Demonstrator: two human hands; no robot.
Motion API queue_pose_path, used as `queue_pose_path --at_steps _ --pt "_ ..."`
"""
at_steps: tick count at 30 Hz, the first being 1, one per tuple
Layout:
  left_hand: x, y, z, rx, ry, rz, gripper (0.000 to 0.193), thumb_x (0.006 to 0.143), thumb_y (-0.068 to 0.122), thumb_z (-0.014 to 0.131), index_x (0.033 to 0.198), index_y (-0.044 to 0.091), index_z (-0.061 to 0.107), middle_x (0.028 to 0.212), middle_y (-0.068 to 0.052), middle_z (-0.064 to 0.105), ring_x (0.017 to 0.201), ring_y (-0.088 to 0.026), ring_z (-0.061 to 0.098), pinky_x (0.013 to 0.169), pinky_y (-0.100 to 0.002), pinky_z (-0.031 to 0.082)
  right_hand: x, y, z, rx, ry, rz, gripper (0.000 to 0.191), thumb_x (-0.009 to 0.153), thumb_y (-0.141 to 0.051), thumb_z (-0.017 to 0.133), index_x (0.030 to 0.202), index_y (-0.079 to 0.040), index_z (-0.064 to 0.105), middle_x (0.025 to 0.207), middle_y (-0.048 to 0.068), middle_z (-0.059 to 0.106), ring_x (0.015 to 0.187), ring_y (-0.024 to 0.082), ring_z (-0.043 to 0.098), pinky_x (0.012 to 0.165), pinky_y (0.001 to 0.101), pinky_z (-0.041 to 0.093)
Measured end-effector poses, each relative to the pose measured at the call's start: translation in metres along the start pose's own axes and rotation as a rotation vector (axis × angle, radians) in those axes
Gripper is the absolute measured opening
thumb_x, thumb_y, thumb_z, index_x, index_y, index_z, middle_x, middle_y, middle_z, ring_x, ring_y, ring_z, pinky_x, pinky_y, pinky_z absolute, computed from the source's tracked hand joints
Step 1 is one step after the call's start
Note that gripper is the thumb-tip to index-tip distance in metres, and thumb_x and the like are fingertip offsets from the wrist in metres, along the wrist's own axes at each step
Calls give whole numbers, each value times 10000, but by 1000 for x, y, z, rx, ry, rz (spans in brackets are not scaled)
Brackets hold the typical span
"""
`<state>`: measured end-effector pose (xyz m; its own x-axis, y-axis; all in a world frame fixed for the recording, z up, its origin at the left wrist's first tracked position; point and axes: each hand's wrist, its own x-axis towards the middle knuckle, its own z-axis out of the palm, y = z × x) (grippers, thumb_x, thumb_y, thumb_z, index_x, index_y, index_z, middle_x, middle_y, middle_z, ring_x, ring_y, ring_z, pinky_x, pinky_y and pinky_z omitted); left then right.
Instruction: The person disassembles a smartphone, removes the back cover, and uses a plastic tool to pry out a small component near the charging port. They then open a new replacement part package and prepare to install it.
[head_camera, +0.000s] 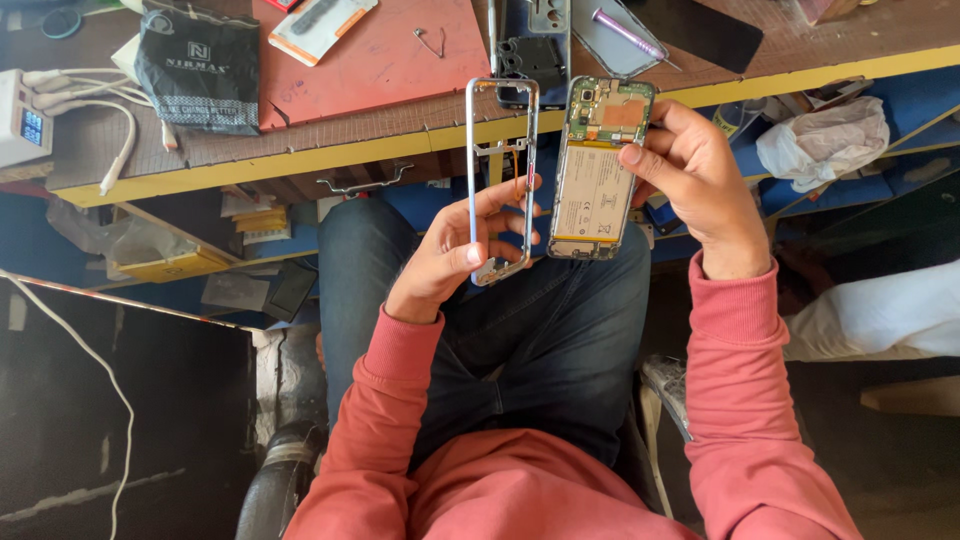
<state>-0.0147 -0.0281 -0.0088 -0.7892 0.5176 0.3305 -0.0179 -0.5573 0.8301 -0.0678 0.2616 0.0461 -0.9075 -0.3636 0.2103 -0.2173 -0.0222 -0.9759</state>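
My left hand (455, 250) grips a bare metal phone frame (503, 140), a thin silvery rectangle held upright over my lap. My right hand (695, 175) holds an opened phone body (597, 175) beside it, its back off, showing a green circuit board at the top and a pale battery below. The two parts sit side by side, a small gap between them, just in front of the workbench edge (300, 165).
On the bench lie a red work mat (380, 60), a black pouch (200, 65), tweezers (430, 40), a dark phone part (530, 55), a clear back cover with a purple tool (625, 35), and a white charger with cables (25, 120). Shelves with clutter and a white plastic bag (825, 135) lie below.
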Motion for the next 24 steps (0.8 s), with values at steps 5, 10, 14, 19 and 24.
queue_pose_path --at_steps 5,10,14,19,24 --pt "0 0 0 -6 -16 -11 1042 826 525 860 1561 -70 423 1441 -161 568 1188 -238 638 949 -411 598 0 -1 -3 -31 25 10 359 1011 -159 703 1323 -27 584 1099 47 748 858 63 683 654 201 541" --pt "-3 3 0 -31 -22 -11 1032 824 508 862 1560 -85 446 1406 -163 589 1152 -235 652 928 -405 602 1 3 -7 -40 45 7 345 1035 -142 696 1339 -18 590 1062 59 747 831 71 679 651 195 535" --pt "-6 11 2 -12 -25 7 1038 809 498 883 1556 -80 453 1364 -149 602 1144 -229 659 933 -403 605 2 6 -15 -7 77 -23 328 1053 -126 670 1343 0 582 1108 73 752 874 80 704 697 213 585" --pt "-9 43 12 202 143 12 986 805 451 892 1552 -37 472 1308 -130 622 1078 -207 645 811 -323 564 6 7 -12 42 108 -43 398 1010 -145 699 1346 13 556 1054 117 751 831 139 745 677 275 637" --pt "7 74 17 798 451 102 881 794 384 902 1499 20 519 1181 -96 692 937 -175 676 705 -289 581 5 7 12 132 116 -28 491 963 -173 711 1370 22 517 1038 124 742 762 167 750 621 273 634"
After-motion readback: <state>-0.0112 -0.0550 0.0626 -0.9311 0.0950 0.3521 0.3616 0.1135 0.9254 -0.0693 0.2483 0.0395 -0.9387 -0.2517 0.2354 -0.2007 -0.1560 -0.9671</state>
